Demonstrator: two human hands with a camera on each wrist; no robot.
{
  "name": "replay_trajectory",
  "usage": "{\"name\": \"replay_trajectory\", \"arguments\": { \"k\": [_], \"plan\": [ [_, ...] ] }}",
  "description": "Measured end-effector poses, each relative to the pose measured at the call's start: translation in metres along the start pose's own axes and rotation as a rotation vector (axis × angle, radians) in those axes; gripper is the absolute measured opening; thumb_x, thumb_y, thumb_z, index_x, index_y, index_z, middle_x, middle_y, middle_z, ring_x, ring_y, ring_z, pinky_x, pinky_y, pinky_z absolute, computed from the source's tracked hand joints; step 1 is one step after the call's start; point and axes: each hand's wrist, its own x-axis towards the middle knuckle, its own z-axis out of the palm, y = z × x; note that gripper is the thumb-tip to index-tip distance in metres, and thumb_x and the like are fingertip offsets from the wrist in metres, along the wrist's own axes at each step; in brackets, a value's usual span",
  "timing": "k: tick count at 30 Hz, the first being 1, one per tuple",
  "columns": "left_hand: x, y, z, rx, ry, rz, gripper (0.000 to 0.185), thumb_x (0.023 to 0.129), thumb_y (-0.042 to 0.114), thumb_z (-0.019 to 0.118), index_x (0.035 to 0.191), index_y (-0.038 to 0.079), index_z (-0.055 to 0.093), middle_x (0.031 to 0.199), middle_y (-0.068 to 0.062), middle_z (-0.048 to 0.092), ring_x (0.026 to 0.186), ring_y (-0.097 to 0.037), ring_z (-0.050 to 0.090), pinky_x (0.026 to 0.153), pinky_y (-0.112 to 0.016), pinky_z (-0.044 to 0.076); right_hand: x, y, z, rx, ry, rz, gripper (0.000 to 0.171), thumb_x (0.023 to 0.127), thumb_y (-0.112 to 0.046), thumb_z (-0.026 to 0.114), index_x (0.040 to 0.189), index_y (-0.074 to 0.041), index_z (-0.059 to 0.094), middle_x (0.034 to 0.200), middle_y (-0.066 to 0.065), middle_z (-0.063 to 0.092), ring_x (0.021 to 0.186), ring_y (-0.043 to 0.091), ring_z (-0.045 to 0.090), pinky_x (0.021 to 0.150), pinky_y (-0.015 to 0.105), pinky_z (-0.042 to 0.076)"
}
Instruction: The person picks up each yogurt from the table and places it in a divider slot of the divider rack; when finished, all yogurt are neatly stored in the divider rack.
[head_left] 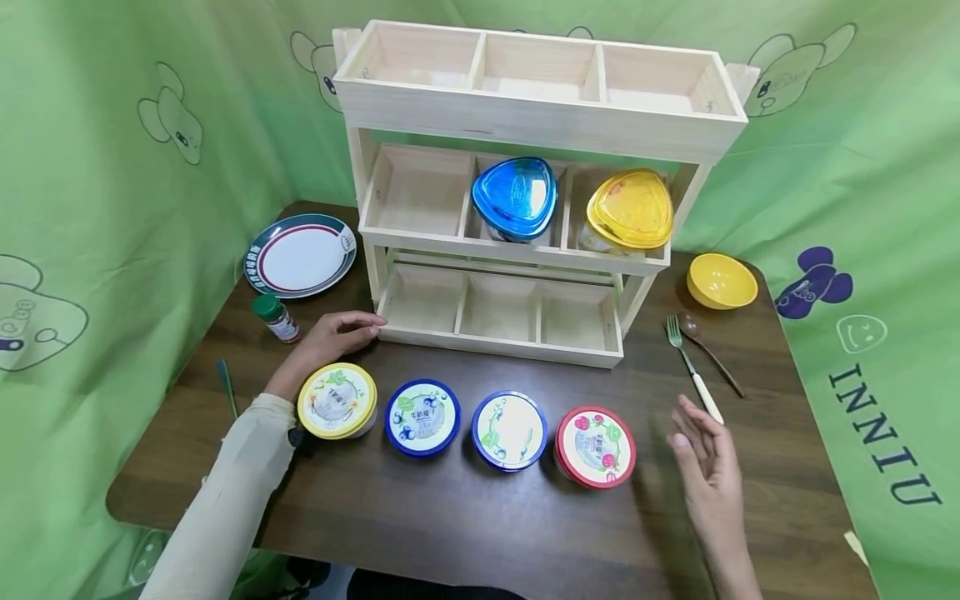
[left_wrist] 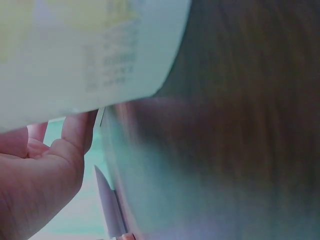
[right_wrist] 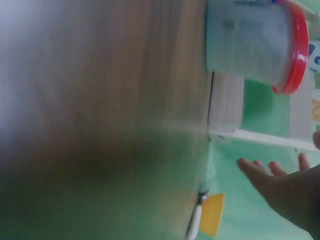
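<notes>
My left hand (head_left: 332,343) reaches past the yellow-lidded tub (head_left: 337,402), its fingertips at the lower left corner of the wooden shelf rack (head_left: 498,350). In the left wrist view, that tub's pale side hides part of the hand. Loosely bent and holding nothing, my right hand (head_left: 708,471) hovers over the table's right side, beside the white-handled fork (head_left: 696,379). Two blue-lidded tubs, one left (head_left: 423,418) and one right (head_left: 510,431), and a red-lidded tub (head_left: 596,447) stand in the row between my hands.
A blue-lidded jar (head_left: 515,197) and a yellow-lidded jar (head_left: 630,210) sit in the rack's middle tier. On the left lie a plate (head_left: 300,256) and a green-capped spice bottle (head_left: 276,318). A yellow bowl (head_left: 722,282) and brown spoon (head_left: 708,350) are at right.
</notes>
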Motion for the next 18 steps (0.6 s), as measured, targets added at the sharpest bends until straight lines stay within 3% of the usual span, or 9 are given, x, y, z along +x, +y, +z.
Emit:
{"name": "replay_trajectory", "arguments": {
  "k": [3,6,7,11,12,18],
  "plan": [
    [-0.005,0.007,0.0,0.009,-0.006,-0.005,0.039,0.103,0.045,0.076,0.137,0.027,0.077,0.142,-0.002,0.07,0.132,-0.023,0.06,0.106,-0.034,0.052,-0.01,0.0,0.009,-0.008,-0.02,0.059,0.038,0.109,0.013,0.048,0.147,0.015,0.045,0.158,0.008,0.057,0.136,0.011,0.06,0.104,0.02,0.053],
    [-0.016,0.025,0.002,0.0,-0.033,0.021,0.037,0.107,0.037,0.073,0.14,0.021,0.075,0.145,-0.006,0.068,0.135,-0.026,0.058,0.111,-0.038,0.051,-0.019,-0.002,0.019,0.017,-0.066,0.115,0.036,0.112,0.007,0.048,0.147,0.015,0.043,0.158,0.002,0.055,0.136,0.007,0.058,0.103,0.021,0.052],
    [-0.015,0.024,0.002,0.015,-0.018,0.016,0.037,0.106,0.04,0.073,0.139,0.023,0.076,0.142,-0.005,0.07,0.133,-0.025,0.059,0.107,-0.035,0.053,-0.022,-0.003,0.022,0.026,-0.077,0.133,0.036,0.113,0.004,0.049,0.146,0.015,0.042,0.158,0.001,0.054,0.137,0.006,0.057,0.103,0.021,0.052],
    [-0.024,0.041,0.004,0.029,-0.019,0.03,0.038,0.107,0.04,0.071,0.138,0.02,0.076,0.142,-0.009,0.069,0.132,-0.028,0.059,0.108,-0.043,0.054,-0.031,-0.004,0.036,0.014,-0.102,0.194,0.034,0.114,-0.002,0.052,0.143,0.015,0.047,0.158,-0.003,0.053,0.138,-0.002,0.054,0.104,0.017,0.049],
    [-0.023,0.04,0.004,0.035,-0.008,0.03,0.038,0.106,0.041,0.072,0.137,0.021,0.077,0.14,-0.008,0.07,0.129,-0.027,0.06,0.104,-0.041,0.055,-0.032,-0.003,0.039,0.001,-0.105,0.209,0.034,0.114,-0.003,0.054,0.143,0.014,0.049,0.156,-0.003,0.054,0.137,-0.003,0.053,0.103,0.015,0.049],
    [-0.032,0.059,0.007,0.027,-0.021,0.026,0.041,0.106,0.044,0.071,0.138,0.019,0.076,0.142,-0.01,0.069,0.13,-0.03,0.059,0.109,-0.048,0.052,-0.037,0.001,0.05,-0.099,-0.096,0.283,0.032,0.112,-0.007,0.059,0.143,0.001,0.06,0.141,-0.003,0.061,0.127,0.0,0.056,0.1,0.01,0.046]
  ]
}}
